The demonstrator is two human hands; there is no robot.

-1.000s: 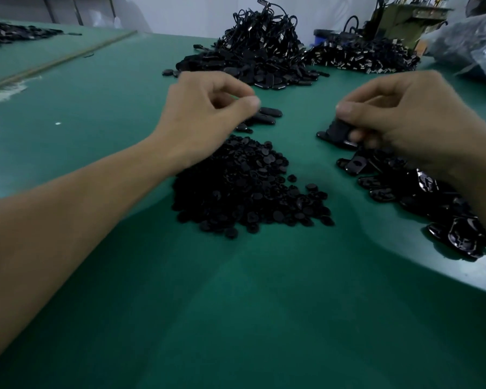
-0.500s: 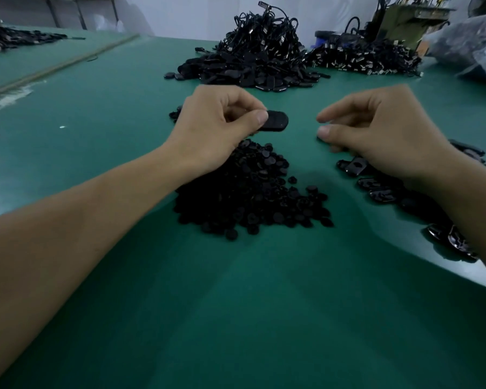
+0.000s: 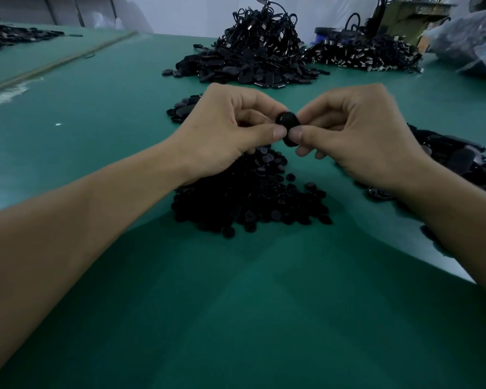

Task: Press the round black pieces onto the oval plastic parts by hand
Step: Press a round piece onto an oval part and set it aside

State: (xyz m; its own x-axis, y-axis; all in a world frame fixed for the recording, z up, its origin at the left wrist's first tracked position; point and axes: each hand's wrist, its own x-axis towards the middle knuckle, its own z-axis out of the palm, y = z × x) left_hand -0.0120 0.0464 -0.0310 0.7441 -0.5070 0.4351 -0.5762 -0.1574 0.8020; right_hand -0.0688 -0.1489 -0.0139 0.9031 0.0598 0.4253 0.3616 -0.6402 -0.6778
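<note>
Green-topped table (image 3: 236,318): matte work surface that carries all the stock. Far heap (image 3: 253,51): black corded items with flat black shells spilling along its near edge. A second heap (image 3: 368,54) of like items lies to its right, beside a crumpled plastic bag (image 3: 472,43). Round black pieces (image 3: 247,197): loose mound at table centre, directly under the hands, with strays scattered at its right edge. These are judged very light, small and likely to skid or scatter, so best lifted singly by the rim between thumb and forefinger. Oval plastic parts (image 3: 455,158): glossy pile to the right, partly hidden by the right forearm. These are judged rigid, light and slick-faced, so best gripped by the long edges to leave the face free for pressing. Small cluster (image 3: 184,108): flat black ovals just beyond the left hand; whether they are already fitted cannot be told. Left hand (image 3: 225,130) and right hand (image 3: 359,136): raised above the mound with thumbs nearly meeting, each pinching the same item between thumb and curled forefinger. Held part (image 3: 288,122): a dark, rounded piece clamped between the two pinches, clear of the table. Whether a round piece is seated on it cannot be told. The fit is judged to need firm, square thumb pressure, since a tilted press could pop the piece loose. Markings: no brand, label or text is readable. The far heaps show pale flecks too small to make out.
</note>
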